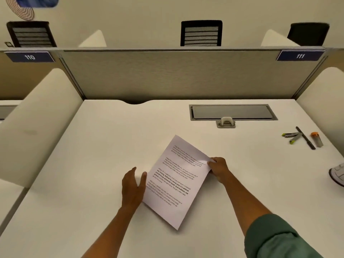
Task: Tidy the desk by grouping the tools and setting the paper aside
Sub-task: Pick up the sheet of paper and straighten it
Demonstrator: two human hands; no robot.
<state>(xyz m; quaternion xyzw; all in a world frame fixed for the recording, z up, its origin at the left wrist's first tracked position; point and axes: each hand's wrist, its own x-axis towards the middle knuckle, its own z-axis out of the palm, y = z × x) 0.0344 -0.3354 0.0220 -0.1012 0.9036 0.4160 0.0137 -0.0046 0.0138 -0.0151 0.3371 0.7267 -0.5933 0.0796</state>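
Desk (93, 146): smooth matte white laminate, wide and flat, with a grey recessed hatch (233, 112) far right and a fabric divider (176, 75) behind it.

Paper (176, 181): one thin printed sheet at centre-near, turned at an angle, with its near corner casting a shadow, so it looks partly lifted off the desk.

Right hand (218, 168) pinches the sheet's right edge. Left hand (133, 185) is relaxed and wide, its thumb at the left edge; I can't tell if it actually touches.

Tools (301, 137) sit grouped far right, well apart from the paper: a dark flat strip, a folding piece with lime tips, and a clear tube with an orange cap.

Risks, as I judge them:
- A one-sided pinch on a limp sheet could make it sag, fold or crease at the grip.
- The slick laminate may let the sheet skate past the spot when set down.
- If it goes right, a sleeve or the sheet could sweep the tools; the tube is round and would probably roll.
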